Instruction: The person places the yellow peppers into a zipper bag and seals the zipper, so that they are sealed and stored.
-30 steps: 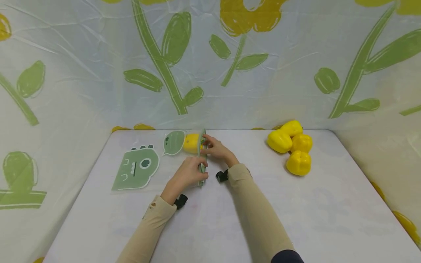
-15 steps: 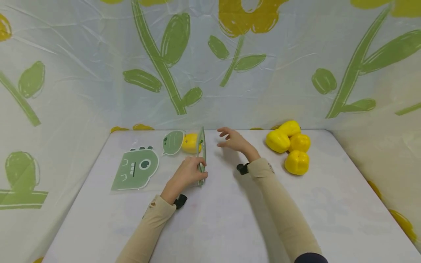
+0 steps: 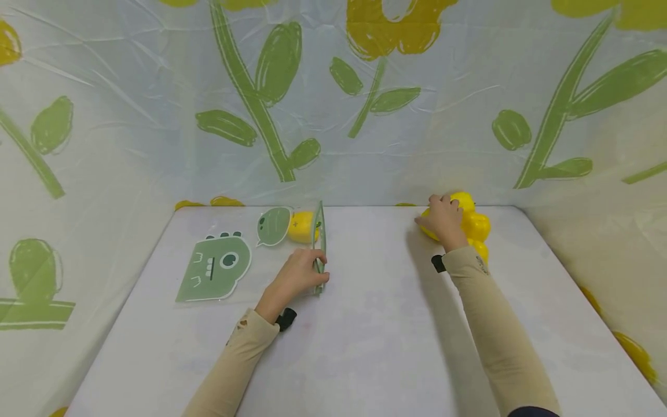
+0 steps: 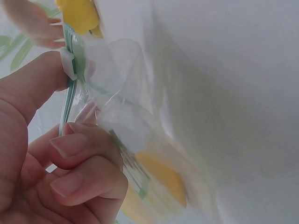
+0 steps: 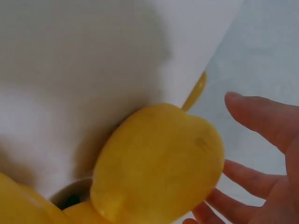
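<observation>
On the white tabletop (image 3: 370, 330), the left hand (image 3: 294, 272) pinches the mouth of a clear, green-monster zip bag (image 3: 216, 272), a yellow bell pepper (image 3: 301, 227) inside. Farther off, the right hand (image 3: 444, 223), fingers wide, surrounds another pepper (image 5: 159, 163) beside more peppers (image 3: 478, 227).

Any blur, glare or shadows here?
Head: a soft shadow on the white table beside the beige fabric right sleeve; left wrist: the bare right hand is blurred, pale glints streak the clear plastic bag; right wrist: dim, shadowed beside the rounded yellow pepper.
</observation>
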Demonstrator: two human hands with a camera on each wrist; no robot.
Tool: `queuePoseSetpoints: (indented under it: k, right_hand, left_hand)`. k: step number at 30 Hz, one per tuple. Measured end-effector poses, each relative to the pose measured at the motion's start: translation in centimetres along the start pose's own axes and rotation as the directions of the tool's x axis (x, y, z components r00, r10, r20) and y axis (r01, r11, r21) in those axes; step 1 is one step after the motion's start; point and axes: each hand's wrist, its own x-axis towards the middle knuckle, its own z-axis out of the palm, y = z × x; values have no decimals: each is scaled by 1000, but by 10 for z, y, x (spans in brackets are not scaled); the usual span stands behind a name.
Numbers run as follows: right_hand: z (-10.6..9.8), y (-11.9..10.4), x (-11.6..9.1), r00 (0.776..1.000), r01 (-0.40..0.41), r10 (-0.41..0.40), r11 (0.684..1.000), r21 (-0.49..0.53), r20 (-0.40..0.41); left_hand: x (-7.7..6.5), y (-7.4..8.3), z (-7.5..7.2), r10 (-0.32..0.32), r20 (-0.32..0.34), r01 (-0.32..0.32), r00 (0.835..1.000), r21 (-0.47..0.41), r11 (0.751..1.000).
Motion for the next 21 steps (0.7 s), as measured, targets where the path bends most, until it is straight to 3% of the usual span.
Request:
queuePoseSetpoints:
  k: [6, 12, 21]
  right_hand:
    - [10, 7, -1, 998, 14, -12, 1000, 27, -58]
    - [15, 12, 0, 997, -37, 41, 997, 67, -69]
    - [17, 16, 3, 999, -43, 42, 999, -27, -24]
  left_hand:
    - [-1, -1, 0, -3, 4, 3, 1000, -14, 1000]
    - [-1, 0, 0, -12, 8, 12, 1000, -15, 1000]
    - [-1, 1, -2, -21, 14, 21, 1000, -15, 1000]
